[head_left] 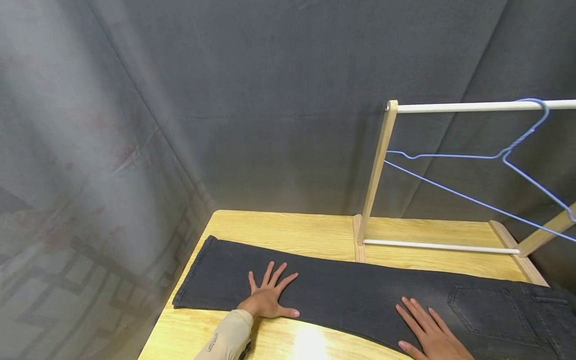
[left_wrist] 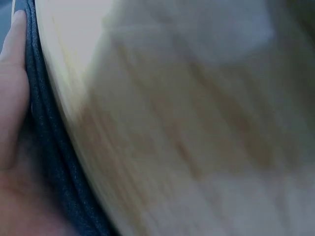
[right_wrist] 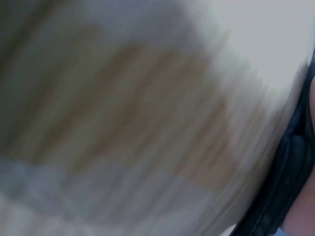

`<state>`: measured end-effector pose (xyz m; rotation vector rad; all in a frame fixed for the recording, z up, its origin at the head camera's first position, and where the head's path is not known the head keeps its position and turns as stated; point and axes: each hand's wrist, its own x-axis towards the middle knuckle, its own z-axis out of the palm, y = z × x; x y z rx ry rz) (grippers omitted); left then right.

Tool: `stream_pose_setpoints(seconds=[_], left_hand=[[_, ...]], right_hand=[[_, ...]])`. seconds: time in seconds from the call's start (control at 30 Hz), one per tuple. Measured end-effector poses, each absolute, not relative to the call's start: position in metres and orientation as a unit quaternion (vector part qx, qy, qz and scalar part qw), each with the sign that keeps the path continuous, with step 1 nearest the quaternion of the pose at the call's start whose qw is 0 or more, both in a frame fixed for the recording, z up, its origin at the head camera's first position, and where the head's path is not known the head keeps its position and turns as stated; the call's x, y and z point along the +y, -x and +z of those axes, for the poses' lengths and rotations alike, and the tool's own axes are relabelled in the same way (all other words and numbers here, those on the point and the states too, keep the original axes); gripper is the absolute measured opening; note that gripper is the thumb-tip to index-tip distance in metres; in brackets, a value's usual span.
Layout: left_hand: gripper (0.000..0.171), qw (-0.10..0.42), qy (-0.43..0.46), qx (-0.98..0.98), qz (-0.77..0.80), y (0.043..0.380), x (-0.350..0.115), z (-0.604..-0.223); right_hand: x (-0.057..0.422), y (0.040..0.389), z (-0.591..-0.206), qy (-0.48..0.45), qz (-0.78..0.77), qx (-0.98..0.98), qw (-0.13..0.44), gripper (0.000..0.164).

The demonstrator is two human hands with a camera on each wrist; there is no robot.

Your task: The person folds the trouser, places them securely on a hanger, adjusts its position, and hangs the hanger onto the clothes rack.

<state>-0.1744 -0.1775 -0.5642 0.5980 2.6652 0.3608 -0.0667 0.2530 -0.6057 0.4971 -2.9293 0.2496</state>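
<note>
A pair of dark jeans [head_left: 342, 285], folded lengthwise, lies flat across the table, hems to the left and back pocket [head_left: 492, 310] to the right. On the lower leg my left hand [head_left: 265, 300] rests with spread, straight fingers, its thumb along the near edge. My right hand [head_left: 432, 332] lies with extended fingers on the upper leg, left of the pocket. In the left wrist view the layered fabric edge [left_wrist: 54, 142] runs beside the thumb. Dark fabric [right_wrist: 288, 182] shows next to part of the right hand in the right wrist view.
Behind the jeans on the wooden table [head_left: 288, 230] stands a rack with a wooden post [head_left: 378, 172] and a white top bar [head_left: 468, 106]. A blue wire hanger [head_left: 454, 156] hangs from that bar. Grey curtains [head_left: 288, 100] close off the back and left.
</note>
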Motion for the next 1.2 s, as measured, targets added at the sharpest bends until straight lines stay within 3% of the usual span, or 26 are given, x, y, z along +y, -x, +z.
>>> stream_pose_setpoints(seconds=[0.33, 0.53, 0.67, 0.77, 0.87, 1.2], left_hand=[[0.096, 0.182, -0.21, 0.953, 0.121, 0.175, -0.176, -0.568], [0.098, 0.179, -0.2, 0.957, 0.11, 0.174, -0.178, -0.577], [0.098, 0.178, -0.205, 0.956, 0.111, 0.173, -0.176, -0.572], [0.096, 0.177, -0.212, 0.954, 0.115, 0.173, -0.176, -0.568], [0.095, 0.174, -0.22, 0.952, 0.12, 0.173, -0.176, -0.565], [0.096, 0.179, -0.222, 0.952, 0.11, 0.173, -0.178, -0.565]], right_hand=[[0.275, 0.067, -0.613, -0.24, 0.096, -0.957, 0.133, 0.075], [0.285, 0.072, -0.607, -0.265, 0.133, -0.949, 0.108, 0.061], [0.3, 0.084, -0.594, -0.196, 0.155, -0.968, 0.033, 0.057], [0.321, 0.093, -0.589, -0.11, 0.17, -0.978, -0.04, 0.067], [0.346, 0.102, -0.59, -0.065, 0.183, -0.978, -0.079, 0.076], [0.429, 0.116, -0.602, 0.008, 0.139, -0.989, -0.04, 0.084]])
